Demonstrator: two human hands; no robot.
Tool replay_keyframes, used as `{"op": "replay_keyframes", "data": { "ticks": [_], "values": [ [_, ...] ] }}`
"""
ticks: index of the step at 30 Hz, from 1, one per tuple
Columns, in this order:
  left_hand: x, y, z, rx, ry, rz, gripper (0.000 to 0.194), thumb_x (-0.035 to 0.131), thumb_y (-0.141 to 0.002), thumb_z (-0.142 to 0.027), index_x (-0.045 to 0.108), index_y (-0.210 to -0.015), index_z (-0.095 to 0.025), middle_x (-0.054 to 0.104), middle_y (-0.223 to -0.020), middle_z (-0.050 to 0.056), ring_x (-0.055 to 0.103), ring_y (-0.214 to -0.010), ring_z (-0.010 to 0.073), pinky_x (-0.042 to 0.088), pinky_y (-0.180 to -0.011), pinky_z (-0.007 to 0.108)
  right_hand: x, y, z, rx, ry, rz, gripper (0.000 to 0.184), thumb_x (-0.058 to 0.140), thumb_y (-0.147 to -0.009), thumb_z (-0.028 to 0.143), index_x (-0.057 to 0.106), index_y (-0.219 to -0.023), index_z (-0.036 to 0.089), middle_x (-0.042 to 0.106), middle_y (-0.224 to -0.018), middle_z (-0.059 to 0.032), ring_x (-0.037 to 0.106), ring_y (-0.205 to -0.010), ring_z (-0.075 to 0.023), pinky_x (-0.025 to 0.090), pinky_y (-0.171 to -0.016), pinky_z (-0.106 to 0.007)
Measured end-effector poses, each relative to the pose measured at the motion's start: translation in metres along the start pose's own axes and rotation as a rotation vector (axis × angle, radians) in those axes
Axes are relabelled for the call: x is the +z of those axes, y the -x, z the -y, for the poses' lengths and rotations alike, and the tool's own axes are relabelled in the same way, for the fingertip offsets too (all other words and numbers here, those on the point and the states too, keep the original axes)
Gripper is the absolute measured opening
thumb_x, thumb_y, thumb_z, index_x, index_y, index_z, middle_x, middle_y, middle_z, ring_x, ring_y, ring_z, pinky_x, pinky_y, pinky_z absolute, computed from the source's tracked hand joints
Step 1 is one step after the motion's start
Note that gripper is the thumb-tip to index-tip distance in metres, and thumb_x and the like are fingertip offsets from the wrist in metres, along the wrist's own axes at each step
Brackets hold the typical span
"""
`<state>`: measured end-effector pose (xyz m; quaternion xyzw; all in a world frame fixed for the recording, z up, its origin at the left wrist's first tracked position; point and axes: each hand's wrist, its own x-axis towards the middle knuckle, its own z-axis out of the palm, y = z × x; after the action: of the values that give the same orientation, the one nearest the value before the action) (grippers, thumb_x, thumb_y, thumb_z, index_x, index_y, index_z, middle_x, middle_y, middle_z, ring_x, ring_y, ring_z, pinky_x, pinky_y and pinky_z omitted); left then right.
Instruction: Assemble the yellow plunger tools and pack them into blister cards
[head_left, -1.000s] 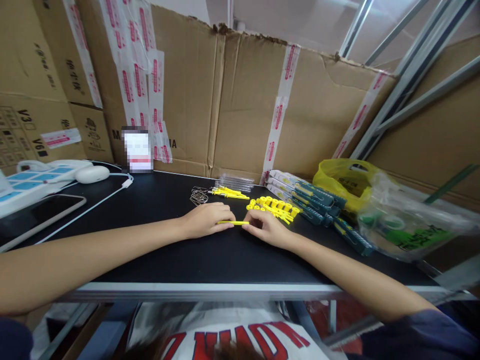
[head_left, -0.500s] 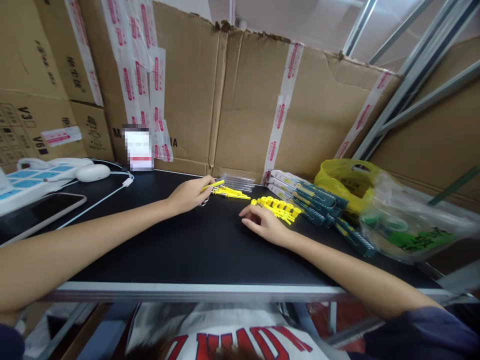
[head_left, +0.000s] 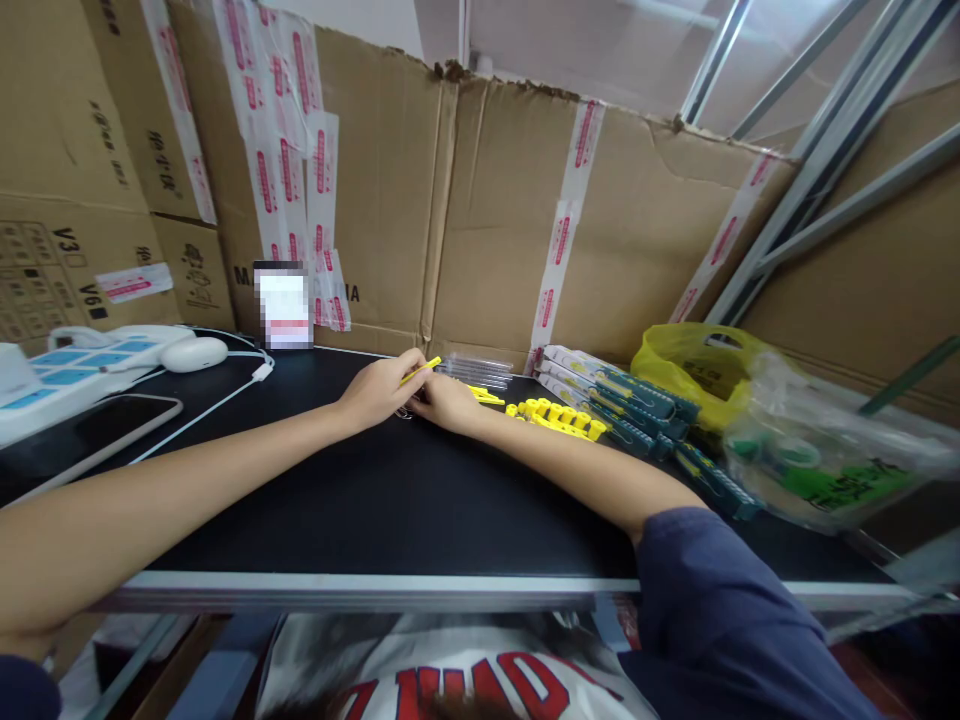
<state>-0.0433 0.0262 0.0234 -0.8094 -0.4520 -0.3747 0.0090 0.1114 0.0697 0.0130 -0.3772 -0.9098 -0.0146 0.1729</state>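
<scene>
My left hand [head_left: 377,392] is closed around a thin yellow stick-like piece [head_left: 421,370] that slants up to the right. Right beside it, my right hand [head_left: 448,404] has its fingers curled in close to the left fingers; what they pinch is hidden. Small metal rings [head_left: 404,412] show just below the two hands. Behind my right hand, more yellow sticks [head_left: 487,397] lie partly covered. Several short yellow spool-like pieces [head_left: 551,411] stand in a row to the right, next to my right forearm. Clear thin tubes [head_left: 476,369] lie at the back of the black table [head_left: 420,510].
Dark green and white slim boxes [head_left: 637,395] are stacked at the right, beside a yellow plastic bag [head_left: 694,375] and a clear bag [head_left: 817,460]. At the left are a power strip [head_left: 97,360], a white cable [head_left: 202,415] and a phone [head_left: 90,440]. Cardboard [head_left: 495,220] walls the back.
My right hand has moved left, from beside the yellow spool-like pieces to my left hand. My left hand keeps its yellow stick in nearly the same spot. The view has shifted slightly.
</scene>
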Motion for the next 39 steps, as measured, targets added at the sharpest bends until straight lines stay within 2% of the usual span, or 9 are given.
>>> {"op": "replay_keyframes", "data": {
  "ticks": [6, 10, 15, 19, 22, 25, 29, 35, 39],
  "values": [
    [0.000, 0.000, 0.002, 0.002, 0.001, -0.017, 0.030, 0.033, -0.096, -0.044, 0.052, -0.096, -0.021, 0.066, -0.074, 0.001, 0.061, -0.067, 0.0165, 0.039, -0.061, 0.025, 0.003, -0.006, 0.000, 0.032, -0.018, 0.009, 0.015, 0.054, -0.088, 0.030, 0.060, -0.093, 0.017, 0.069, -0.090, -0.0090, 0.065, -0.081, -0.0231, 0.042, -0.065, -0.028],
    [0.000, -0.001, 0.006, -0.002, -0.024, -0.033, 0.030, 0.033, -0.096, -0.043, 0.052, -0.097, -0.021, 0.065, -0.072, 0.000, 0.061, -0.066, 0.0170, 0.039, -0.061, 0.025, 0.002, -0.004, 0.001, 0.044, -0.038, -0.010, 0.012, 0.053, -0.089, 0.026, 0.059, -0.095, 0.018, 0.069, -0.091, -0.0076, 0.064, -0.080, -0.0214, 0.040, -0.064, -0.027],
    [0.001, 0.000, 0.008, -0.016, -0.019, -0.051, 0.031, 0.032, -0.097, -0.044, 0.052, -0.098, -0.020, 0.064, -0.070, 0.000, 0.059, -0.062, 0.0162, 0.037, -0.059, 0.024, 0.002, -0.006, -0.001, 0.079, -0.088, -0.083, 0.014, 0.047, -0.092, 0.027, 0.054, -0.101, 0.019, 0.067, -0.090, -0.0049, 0.061, -0.077, -0.0167, 0.038, -0.063, -0.025],
    [0.003, 0.003, 0.003, 0.010, 0.021, -0.057, 0.031, 0.032, -0.097, -0.042, 0.053, -0.104, -0.019, 0.064, -0.072, 0.000, 0.058, -0.062, 0.0151, 0.038, -0.060, 0.024, -0.003, 0.000, -0.014, 0.040, -0.299, -0.198, 0.008, 0.048, -0.090, 0.026, 0.051, -0.090, 0.018, 0.062, -0.081, -0.0018, 0.055, -0.069, -0.0132, 0.039, -0.065, -0.024],
    [0.008, 0.007, -0.006, 0.054, 0.046, 0.006, 0.031, 0.033, -0.097, -0.040, 0.055, -0.105, -0.020, 0.065, -0.074, 0.001, 0.059, -0.061, 0.0145, 0.037, -0.059, 0.023, -0.011, 0.024, -0.022, -0.031, -0.483, -0.174, 0.005, 0.051, -0.086, 0.022, 0.048, -0.084, 0.019, 0.056, -0.070, 0.0025, 0.051, -0.064, -0.0116, 0.040, -0.064, -0.024],
    [0.014, 0.012, -0.018, 0.085, 0.024, 0.101, 0.031, 0.036, -0.095, -0.039, 0.061, -0.100, -0.020, 0.067, -0.076, 0.002, 0.061, -0.064, 0.0156, 0.038, -0.058, 0.023, -0.020, 0.064, -0.027, 0.027, -0.573, -0.116, 0.005, 0.054, -0.081, 0.020, 0.049, -0.081, 0.019, 0.050, -0.067, 0.0046, 0.045, -0.058, -0.0094, 0.038, -0.058, -0.022],
    [0.020, 0.017, -0.031, 0.147, 0.029, 0.274, 0.030, 0.041, -0.092, -0.036, 0.067, -0.095, -0.021, 0.071, -0.080, 0.003, 0.064, -0.069, 0.0173, 0.042, -0.065, 0.025, -0.029, 0.105, -0.029, 0.105, -0.610, -0.084, 0.011, 0.057, -0.083, 0.027, 0.053, -0.082, 0.017, 0.050, -0.066, 0.0039, 0.044, -0.058, -0.0093, 0.037, -0.056, -0.022],
    [0.018, 0.018, -0.030, 0.138, 0.074, 0.432, 0.034, 0.037, -0.094, -0.035, 0.068, -0.095, -0.020, 0.073, -0.090, 0.005, 0.066, -0.082, 0.0194, 0.044, -0.073, 0.027, -0.028, 0.107, -0.031, 0.111, -0.639, -0.085, 0.018, 0.060, -0.083, 0.033, 0.053, -0.079, 0.017, 0.050, -0.066, 0.0036, 0.044, -0.057, -0.0092, 0.036, -0.054, -0.023],
    [0.017, 0.018, -0.031, 0.106, 0.093, 0.434, 0.034, 0.036, -0.094, -0.036, 0.066, -0.095, -0.019, 0.071, -0.087, 0.004, 0.065, -0.078, 0.0186, 0.043, -0.071, 0.027, -0.027, 0.105, -0.028, 0.085, -0.625, -0.102, 0.018, 0.059, -0.084, 0.034, 0.052, -0.079, 0.018, 0.049, -0.065, 0.0038, 0.043, -0.057, -0.0094, 0.035, -0.054, -0.023]
  ]
}}
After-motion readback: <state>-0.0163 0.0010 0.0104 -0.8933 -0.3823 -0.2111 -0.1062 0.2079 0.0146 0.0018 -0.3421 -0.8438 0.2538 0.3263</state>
